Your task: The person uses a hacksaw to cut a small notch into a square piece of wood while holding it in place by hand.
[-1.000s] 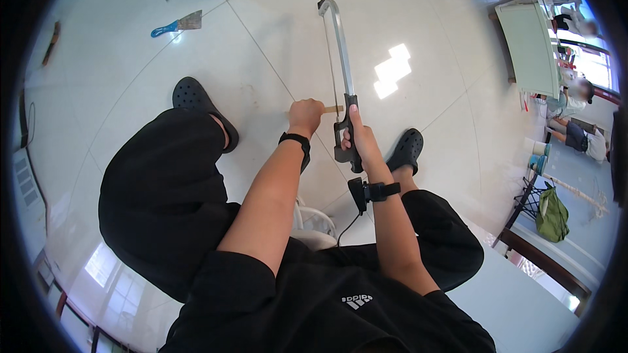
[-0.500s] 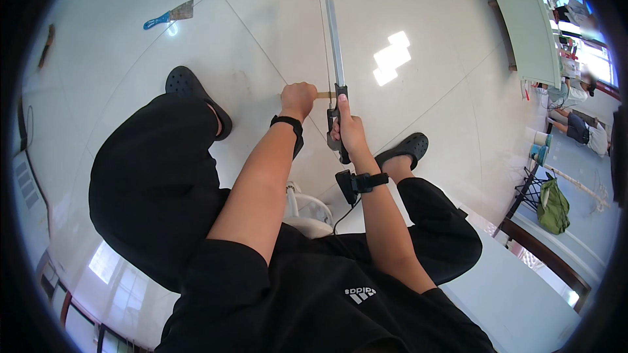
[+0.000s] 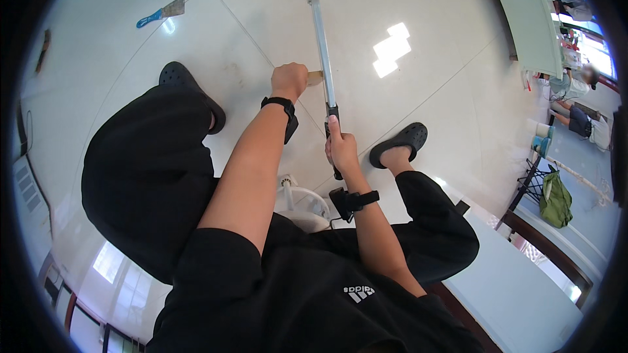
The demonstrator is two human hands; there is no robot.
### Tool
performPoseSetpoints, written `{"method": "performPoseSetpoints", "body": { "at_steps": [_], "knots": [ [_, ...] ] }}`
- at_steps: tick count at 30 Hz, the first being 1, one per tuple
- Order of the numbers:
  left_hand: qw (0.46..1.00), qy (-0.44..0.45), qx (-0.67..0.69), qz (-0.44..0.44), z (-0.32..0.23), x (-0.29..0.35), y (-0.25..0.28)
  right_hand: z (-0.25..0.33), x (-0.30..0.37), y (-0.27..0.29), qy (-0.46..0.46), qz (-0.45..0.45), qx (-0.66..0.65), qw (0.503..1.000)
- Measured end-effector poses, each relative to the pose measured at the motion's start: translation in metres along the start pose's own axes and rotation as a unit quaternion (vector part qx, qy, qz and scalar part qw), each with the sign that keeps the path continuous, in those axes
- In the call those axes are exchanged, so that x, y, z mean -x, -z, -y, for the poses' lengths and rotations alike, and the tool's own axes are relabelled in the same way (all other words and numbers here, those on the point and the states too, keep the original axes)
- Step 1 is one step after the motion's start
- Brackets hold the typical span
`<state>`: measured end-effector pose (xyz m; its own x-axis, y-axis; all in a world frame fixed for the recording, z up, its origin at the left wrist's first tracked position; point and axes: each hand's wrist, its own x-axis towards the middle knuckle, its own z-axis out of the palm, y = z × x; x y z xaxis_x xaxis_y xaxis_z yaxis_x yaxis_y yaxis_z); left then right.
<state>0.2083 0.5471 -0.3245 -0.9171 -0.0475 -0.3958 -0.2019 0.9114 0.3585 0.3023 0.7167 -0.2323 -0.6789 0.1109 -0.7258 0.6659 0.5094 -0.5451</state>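
My right hand grips the black handle of a hacksaw, thumb lying along the top. Its silver frame points away from me, over the floor. My left hand is closed in a fist around a light-brown piece, which looks like a wooden strip. The strip's short end sticks out to the right and meets the saw near the middle of its frame. The blade is hidden beneath the frame from here, so I cannot tell how deep it sits in the strip.
A blue-handled scraper lies on the tiled floor at the far left. A white stool-like thing stands between my legs. To the right are a pale green cabinet, a green bag and people farther off.
My right hand has drawn the saw back toward me, and the frame now hides the blade. My left hand still holds the strip, a little higher and farther left in view.
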Motion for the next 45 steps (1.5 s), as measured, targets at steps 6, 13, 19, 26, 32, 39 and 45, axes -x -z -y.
{"method": "performPoseSetpoints", "body": {
  "at_steps": [6,13,19,26,32,39,45],
  "knots": [
    [0.999,0.02,-0.009,0.041,-0.001,-0.007,0.01,-0.028,0.028,0.011,-0.048,0.036,-0.087,0.994],
    [0.997,0.046,-0.026,0.061,0.001,-0.014,0.009,-0.043,0.07,0.026,-0.072,0.05,-0.096,0.991],
    [0.998,0.042,-0.021,0.039,0.005,-0.012,0.004,-0.058,0.079,0.027,-0.052,0.033,-0.022,0.998],
    [0.999,0.023,-0.003,-0.023,0.009,-0.007,-0.015,-0.059,0.091,0.023,-0.021,0.02,-0.024,0.999],
    [0.999,0.017,0.011,-0.036,0.009,-0.007,-0.014,-0.047,0.083,0.033,-0.068,0.043,-0.07,0.994],
    [0.999,0.002,0.019,-0.029,0.014,-0.005,-0.015,-0.036,0.073,0.063,-0.1,0.099,-0.083,0.987],
    [0.999,0.03,0.045,0.007,0.028,-0.003,-0.008,-0.002,0.079,0.087,-0.074,0.143,-0.001,0.987]
  ]
}}
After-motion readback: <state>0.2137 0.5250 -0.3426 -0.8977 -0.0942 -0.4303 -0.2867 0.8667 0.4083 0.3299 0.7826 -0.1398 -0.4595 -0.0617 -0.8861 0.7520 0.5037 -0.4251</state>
